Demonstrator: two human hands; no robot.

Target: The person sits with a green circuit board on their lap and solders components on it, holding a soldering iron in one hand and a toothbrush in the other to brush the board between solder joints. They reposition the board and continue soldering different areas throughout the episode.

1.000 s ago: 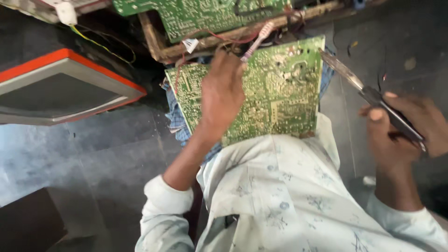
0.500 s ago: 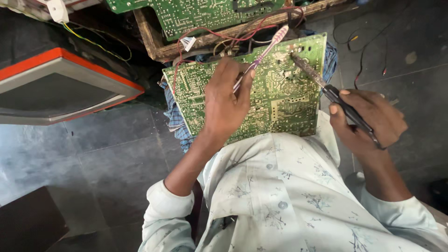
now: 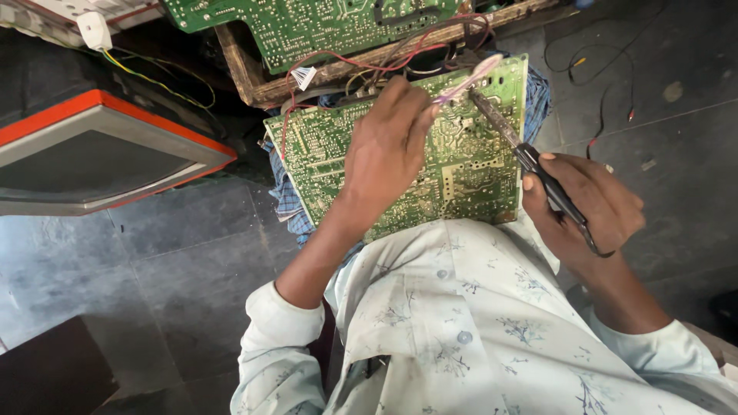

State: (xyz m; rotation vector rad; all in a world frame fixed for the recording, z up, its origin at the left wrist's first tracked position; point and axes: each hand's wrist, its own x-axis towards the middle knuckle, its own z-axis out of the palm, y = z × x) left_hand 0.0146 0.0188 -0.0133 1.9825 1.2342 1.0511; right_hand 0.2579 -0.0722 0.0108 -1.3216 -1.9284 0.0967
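A large green printed circuit board [image 3: 400, 154], solder side up, is lying across the person's lap on a blue checked cloth [image 3: 286, 201]. The left hand [image 3: 384, 154] is resting on the board, its fingers closed around a thin pale pink stick [image 3: 465, 81], probably solder wire, though the view is too small to be sure. The right hand [image 3: 588, 204] is gripping the black handle of a soldering iron [image 3: 523, 150] off the board's right edge, and the metal tip is reaching over the board's upper right part, meeting the end of the pink stick. Beyond the board's far edge a rough wooden frame [image 3: 254, 77] is carrying a second green circuit board [image 3: 307, 27] and a tangle of red wires [image 3: 369, 61]. Left of the board a grey screen with an orange-red casing [image 3: 100, 154] is lying on the dark grey stone-tiled floor [image 3: 192, 269], which is stretching around the board on both sides.
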